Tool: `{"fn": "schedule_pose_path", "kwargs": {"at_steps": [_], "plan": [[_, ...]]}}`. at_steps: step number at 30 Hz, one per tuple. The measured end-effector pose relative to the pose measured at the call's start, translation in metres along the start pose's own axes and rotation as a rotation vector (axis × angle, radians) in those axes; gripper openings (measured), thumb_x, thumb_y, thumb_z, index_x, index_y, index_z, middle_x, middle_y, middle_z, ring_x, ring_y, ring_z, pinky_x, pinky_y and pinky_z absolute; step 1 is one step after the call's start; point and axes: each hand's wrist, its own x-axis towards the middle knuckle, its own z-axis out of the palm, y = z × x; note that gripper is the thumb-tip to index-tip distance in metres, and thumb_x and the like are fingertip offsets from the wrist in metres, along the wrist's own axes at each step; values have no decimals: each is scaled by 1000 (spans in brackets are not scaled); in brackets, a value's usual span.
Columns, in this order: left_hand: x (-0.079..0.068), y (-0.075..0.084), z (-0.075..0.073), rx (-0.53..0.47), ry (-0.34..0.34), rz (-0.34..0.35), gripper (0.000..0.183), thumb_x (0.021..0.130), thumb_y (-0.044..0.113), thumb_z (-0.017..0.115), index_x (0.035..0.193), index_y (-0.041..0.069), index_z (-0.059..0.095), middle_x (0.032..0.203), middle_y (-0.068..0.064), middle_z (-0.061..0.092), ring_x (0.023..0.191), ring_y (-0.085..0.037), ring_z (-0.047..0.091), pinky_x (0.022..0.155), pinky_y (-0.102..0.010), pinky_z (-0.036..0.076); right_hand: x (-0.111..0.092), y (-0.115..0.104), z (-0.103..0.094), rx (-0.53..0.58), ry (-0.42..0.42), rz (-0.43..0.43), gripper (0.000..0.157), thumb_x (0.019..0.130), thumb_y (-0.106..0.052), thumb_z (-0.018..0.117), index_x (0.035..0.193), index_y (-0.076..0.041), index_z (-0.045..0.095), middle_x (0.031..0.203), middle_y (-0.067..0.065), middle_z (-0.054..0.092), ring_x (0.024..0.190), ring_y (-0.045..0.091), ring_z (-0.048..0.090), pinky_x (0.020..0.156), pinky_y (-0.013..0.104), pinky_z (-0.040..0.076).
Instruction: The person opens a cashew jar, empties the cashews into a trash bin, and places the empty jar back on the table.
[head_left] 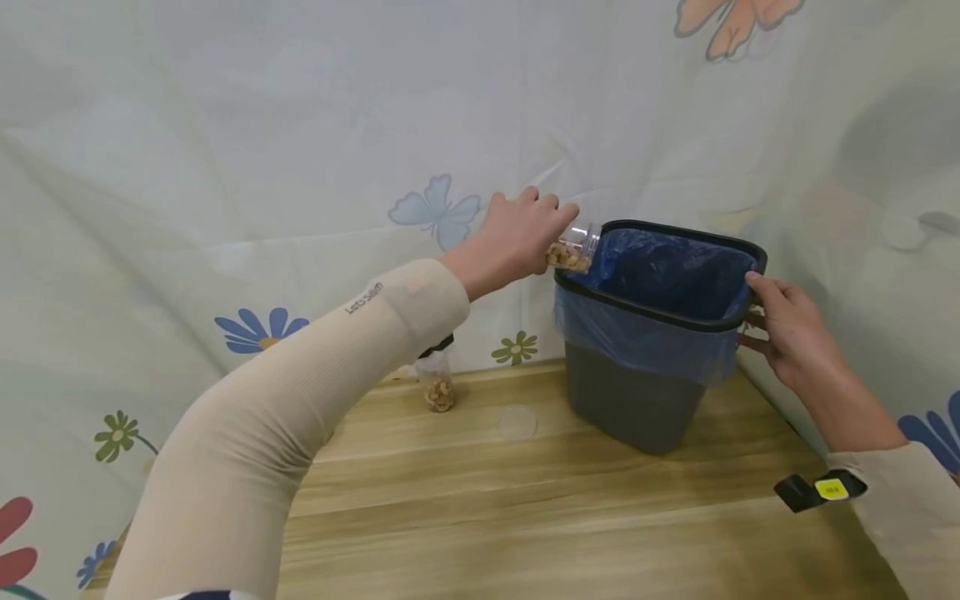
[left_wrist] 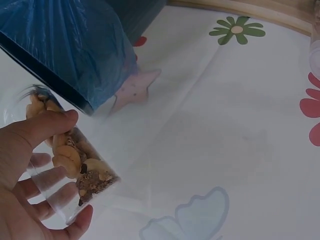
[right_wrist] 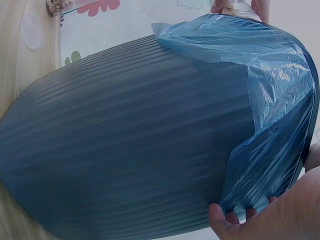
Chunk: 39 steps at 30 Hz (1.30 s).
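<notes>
My left hand (head_left: 525, 229) grips a clear plastic jar (left_wrist: 65, 165) that holds nuts and brown crumbs. The jar lies tipped on its side, its open mouth at the left rim of a dark trash can (head_left: 633, 400). Nuts (head_left: 567, 256) rest along the jar's lower wall. A blue plastic bag (head_left: 645, 346) lines the can and folds over its rim. My right hand (head_left: 791, 329) holds the can's right rim, thumb on top and fingers against the outside. The right wrist view shows those fingertips (right_wrist: 216, 212) pressing the bag and wall.
A second jar (head_left: 437, 387) of nuts with a black lid stands on the wooden table (head_left: 480, 508) by the wall. Right of it lies a clear round disc (head_left: 517, 422). A pale printed curtain (head_left: 300, 150) hangs close behind the can and along the right side.
</notes>
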Motion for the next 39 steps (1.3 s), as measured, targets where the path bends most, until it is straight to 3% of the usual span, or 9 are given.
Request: {"fn": "schedule_pose_path", "kwargs": {"at_steps": [10,18,28,39], "plan": [[2,3,-3,25,-18,39,60,95,27,73,145,18,42,130,-4,56,114,-28,50,88,-55,47,-2,-1,-3,16,-1,-13,33,104,-43,53,115,-12,52,114,-2,50,97,8,58,70,23,55],[5,8,-7,42,-1,47,59,97,26,70,148,19,41,133,-4,56,116,-28,50,90,-56,47,-3,-2,-2,-16,-13,-13,41,104,-46,51,126,-12,47,118,-4,49,98,5,56,71,21,54],[8,17,-7,84,14,96,55,99,26,67,148,18,42,134,-6,55,116,-30,51,90,-55,49,-4,-1,-1,-25,-8,0,39,104,-47,51,121,-12,50,118,-5,49,97,4,57,72,22,55],[9,19,-9,87,13,80,54,99,24,66,148,19,41,134,-5,56,114,-29,51,88,-54,50,-3,-1,1,-20,-20,-6,39,104,-46,51,123,-12,50,117,-4,49,99,5,57,72,22,55]]}}
